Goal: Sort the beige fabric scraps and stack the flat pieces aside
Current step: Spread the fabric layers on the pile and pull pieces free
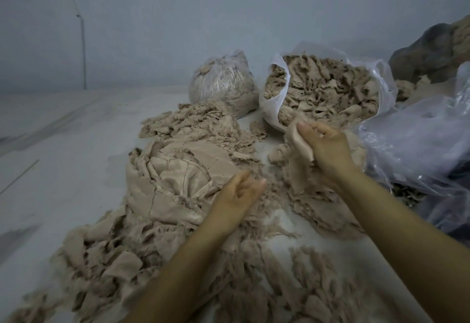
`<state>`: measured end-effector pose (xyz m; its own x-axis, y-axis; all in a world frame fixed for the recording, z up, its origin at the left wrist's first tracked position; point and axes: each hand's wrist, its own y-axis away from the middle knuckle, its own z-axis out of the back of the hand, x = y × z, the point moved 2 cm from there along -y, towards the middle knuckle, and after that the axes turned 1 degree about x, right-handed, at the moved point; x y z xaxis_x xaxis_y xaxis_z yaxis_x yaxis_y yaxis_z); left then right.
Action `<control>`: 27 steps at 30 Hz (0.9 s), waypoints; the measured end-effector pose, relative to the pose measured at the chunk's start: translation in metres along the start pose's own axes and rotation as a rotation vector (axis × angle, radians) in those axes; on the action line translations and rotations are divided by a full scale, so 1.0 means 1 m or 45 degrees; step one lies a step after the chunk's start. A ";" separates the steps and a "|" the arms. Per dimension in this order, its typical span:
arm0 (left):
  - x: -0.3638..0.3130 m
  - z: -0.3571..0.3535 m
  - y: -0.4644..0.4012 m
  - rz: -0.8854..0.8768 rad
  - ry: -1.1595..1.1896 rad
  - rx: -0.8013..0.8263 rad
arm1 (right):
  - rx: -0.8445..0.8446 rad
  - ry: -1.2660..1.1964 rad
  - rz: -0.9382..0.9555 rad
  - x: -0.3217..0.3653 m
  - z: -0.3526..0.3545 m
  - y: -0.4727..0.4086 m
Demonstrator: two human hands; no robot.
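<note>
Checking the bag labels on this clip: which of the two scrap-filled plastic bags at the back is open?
The right bag, nearest the right hand, gapes open showing scraps; the smaller left bag is closed at its top.

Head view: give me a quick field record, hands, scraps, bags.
left hand: loosely curled, holds nothing, above the flat pieces
right hand: grips a beige scrap
open bag: white plastic, full of crumpled scraps, beyond the right hand
tied bag: clear plastic, left of the open bag
loose scraps: spread over the pale surface

wall [229, 4]: plain grey | floor [50, 170]: pale grey | light: dim
</note>
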<state>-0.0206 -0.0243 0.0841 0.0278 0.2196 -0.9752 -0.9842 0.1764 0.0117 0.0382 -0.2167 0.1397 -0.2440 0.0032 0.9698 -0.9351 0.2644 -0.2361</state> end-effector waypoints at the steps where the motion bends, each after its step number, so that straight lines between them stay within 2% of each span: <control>1: -0.004 -0.009 -0.002 0.051 0.134 0.023 | 0.033 -0.031 -0.018 -0.001 -0.008 0.007; 5: -0.017 -0.051 -0.014 0.325 0.875 0.117 | 0.121 -0.236 -0.088 -0.006 -0.035 0.032; 6: -0.017 -0.056 -0.016 0.347 1.070 0.080 | 0.119 -0.218 -0.084 -0.007 -0.036 0.034; 8: -0.014 -0.054 -0.018 0.319 1.172 -0.085 | 0.056 -0.151 -0.049 -0.008 -0.030 0.029; 10: -0.014 -0.046 -0.017 0.185 0.962 -0.183 | -0.048 -0.087 -0.017 -0.007 -0.017 0.017; 13: -0.020 -0.040 -0.015 0.038 0.661 -0.162 | -0.083 0.136 0.023 -0.007 0.000 -0.002; 20: -0.025 -0.036 -0.016 0.015 0.595 -0.100 | -0.125 0.297 0.072 -0.015 0.006 -0.020; 22: -0.020 -0.028 -0.015 0.019 0.539 -0.116 | -0.196 0.317 0.051 -0.013 0.016 -0.027; 24: -0.012 -0.014 -0.012 -0.016 0.316 -0.151 | -0.253 0.434 0.039 -0.007 0.035 -0.035; 27: -0.004 0.008 -0.002 -0.242 -0.274 -0.102 | -0.273 1.023 0.022 -0.003 0.065 -0.047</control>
<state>-0.0172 -0.0176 0.0897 0.2410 0.3901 -0.8887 -0.9682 0.1594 -0.1926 0.0660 -0.2921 0.1437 0.0761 0.6751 0.7338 -0.8438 0.4357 -0.3133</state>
